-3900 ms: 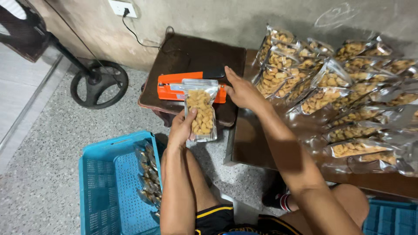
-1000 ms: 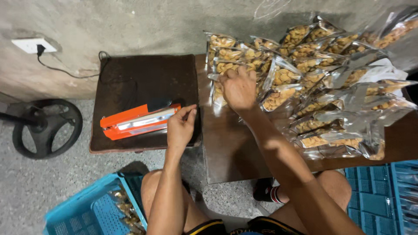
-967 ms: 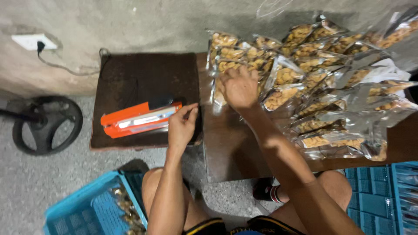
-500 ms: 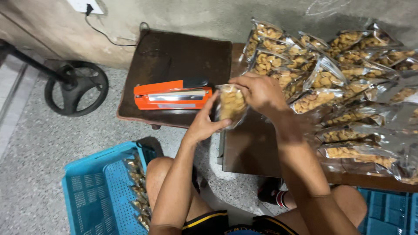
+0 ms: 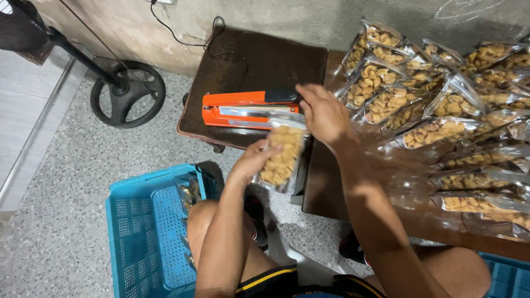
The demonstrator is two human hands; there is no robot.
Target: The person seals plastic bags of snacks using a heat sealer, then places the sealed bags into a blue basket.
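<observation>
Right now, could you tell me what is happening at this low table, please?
A seated person holds a clear plastic pouch of golden snack pieces in the left hand, its top end at the orange heat sealer on the dark wooden table. The right hand rests at the sealer's black handle end. Many filled pouches lie to the right; a blue plastic crate sits on the floor.

A rough grey concrete wall (image 5: 287, 16) runs along the top. The floor (image 5: 72, 182) is speckled grey stone, with pale tiles (image 5: 22, 116) at the left. A dark brown low table (image 5: 265, 60) stands against the wall, a black cable (image 5: 182, 33) trailing across it. A fan's round black base (image 5: 128, 95) sits nearby.
</observation>
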